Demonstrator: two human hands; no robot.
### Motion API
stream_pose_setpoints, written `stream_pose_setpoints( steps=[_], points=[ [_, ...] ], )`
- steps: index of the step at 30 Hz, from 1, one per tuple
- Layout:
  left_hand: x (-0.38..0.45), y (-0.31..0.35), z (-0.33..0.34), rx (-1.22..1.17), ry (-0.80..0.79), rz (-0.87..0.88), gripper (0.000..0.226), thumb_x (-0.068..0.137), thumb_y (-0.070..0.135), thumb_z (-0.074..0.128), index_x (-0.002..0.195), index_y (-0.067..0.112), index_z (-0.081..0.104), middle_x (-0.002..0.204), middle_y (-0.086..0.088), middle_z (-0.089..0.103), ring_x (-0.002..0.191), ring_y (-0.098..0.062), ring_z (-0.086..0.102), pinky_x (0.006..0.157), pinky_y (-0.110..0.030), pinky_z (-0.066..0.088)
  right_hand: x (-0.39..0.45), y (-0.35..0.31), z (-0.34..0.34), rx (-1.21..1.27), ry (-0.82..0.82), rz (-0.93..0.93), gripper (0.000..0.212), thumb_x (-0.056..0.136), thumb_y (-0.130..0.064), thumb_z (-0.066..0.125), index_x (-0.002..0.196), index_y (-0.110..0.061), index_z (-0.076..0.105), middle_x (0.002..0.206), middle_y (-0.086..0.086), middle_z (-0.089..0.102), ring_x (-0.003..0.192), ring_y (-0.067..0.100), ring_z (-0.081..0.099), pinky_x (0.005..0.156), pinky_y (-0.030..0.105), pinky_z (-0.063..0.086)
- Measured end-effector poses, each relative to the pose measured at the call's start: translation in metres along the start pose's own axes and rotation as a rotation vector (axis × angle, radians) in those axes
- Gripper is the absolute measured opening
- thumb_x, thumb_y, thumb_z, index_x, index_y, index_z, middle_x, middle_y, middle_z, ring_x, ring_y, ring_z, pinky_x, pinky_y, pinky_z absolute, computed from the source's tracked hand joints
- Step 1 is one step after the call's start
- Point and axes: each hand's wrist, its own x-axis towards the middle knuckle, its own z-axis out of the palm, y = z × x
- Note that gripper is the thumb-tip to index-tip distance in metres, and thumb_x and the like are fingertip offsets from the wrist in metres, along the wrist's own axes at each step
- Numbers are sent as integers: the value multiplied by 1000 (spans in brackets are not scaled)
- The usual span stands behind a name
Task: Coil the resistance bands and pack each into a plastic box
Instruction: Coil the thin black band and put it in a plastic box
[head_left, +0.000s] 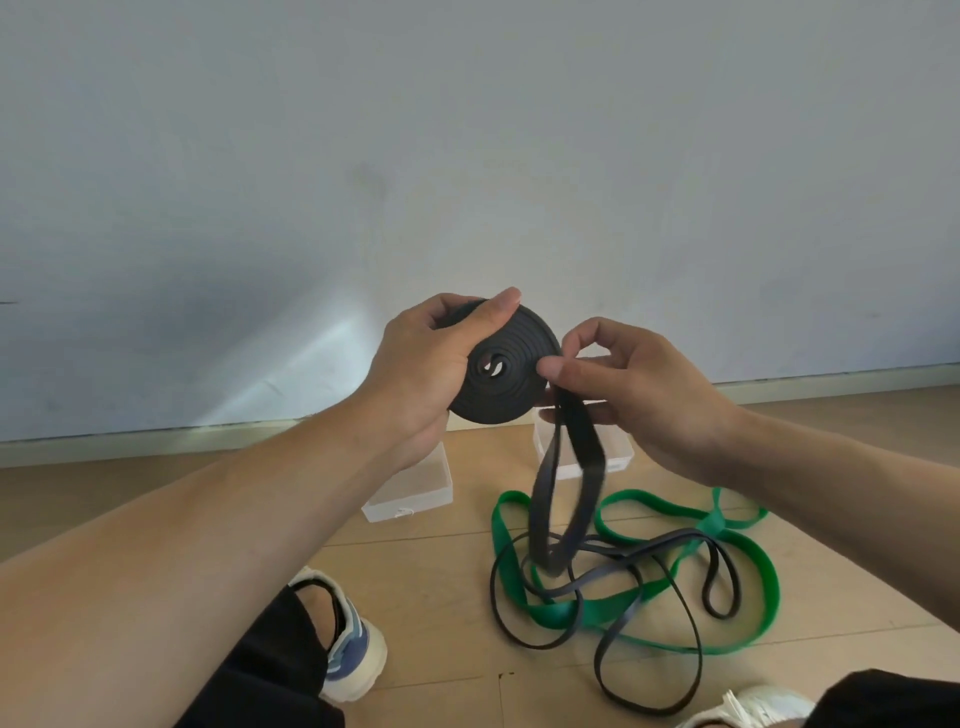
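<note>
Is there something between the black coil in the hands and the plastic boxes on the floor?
Nothing visible blocks it. The black coil is held above two plastic boxes, and only its own loose tail hangs before the right box.

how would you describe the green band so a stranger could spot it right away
Start at the wooden floor below the wall, to the right of the two clear plastic boxes. The green band lies there in loose loops, tangled with thin black bands; it alone is bright green, wide and flat.
</note>
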Motion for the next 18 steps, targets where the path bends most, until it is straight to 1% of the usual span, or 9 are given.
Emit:
stream_pose_setpoints(
  steps=[2,4,7,9,11,13,15,16,18],
  points=[
    [-2,-2,5,-42,23,10,38,68,45,84,89,16,72,84,0,74,78,-19,70,70,-34,58,-2,0,3,30,-3,-5,33,81,-12,77,101,-7,52,90,23,76,80,29,74,83,43,63],
    [-5,-3,7,-70,19,13,44,59,48,83,88,17,71,85,0,74,79,-19,70,71,-35,58,-3,2,6,80,33,-10,32,82,-6,77,101,-6,52,96,29,75,87,35,75,81,42,63],
    [-3,0,3,-82,-63,-30,31,69,41,84,85,19,70,84,-1,73,78,-20,70,71,-34,57,-2,3,7,57,101,-23,31,80,-6,81,94,-4,53,92,28,75,85,35,75,83,43,62],
    [2,5,-6,142,-128,47,20,76,37,83,85,25,69,82,4,74,78,-17,69,70,-31,54,-2,0,3,-162,138,-50,32,78,-12,85,87,-6,55,83,17,78,76,30,75,79,40,60],
    [6,6,-16,618,-241,260,25,75,45,81,92,34,67,79,11,73,75,-9,68,71,-26,53,-5,-5,-2,-513,136,-92,30,76,-21,86,85,-14,58,76,5,79,74,30,72,74,38,56],
    [2,3,-18,981,-370,348,32,72,59,82,93,40,69,80,15,72,77,-6,67,74,-31,55,-11,-8,-2,-769,82,-143,25,77,-26,83,82,-24,58,72,-3,77,71,25,69,68,31,51],
    [-4,3,-14,1097,-409,333,29,71,63,80,86,39,73,77,17,70,74,-5,64,69,-30,51,-14,-8,0,-861,52,-167,24,77,-24,82,82,-25,58,73,-10,75,71,23,70,64,28,51],
    [-5,4,-12,1096,-413,337,26,73,59,81,86,37,75,76,15,71,72,-5,64,67,-28,50,-15,-8,0,-842,60,-171,26,76,-23,83,82,-25,58,73,-11,75,72,24,71,64,30,52],
    [-4,8,-13,989,-402,326,23,75,47,84,90,30,79,76,11,75,72,-8,69,67,-28,56,-13,-8,-3,-701,107,-170,34,71,-22,88,80,-19,55,74,-4,77,72,26,70,69,35,53]
  ],
)
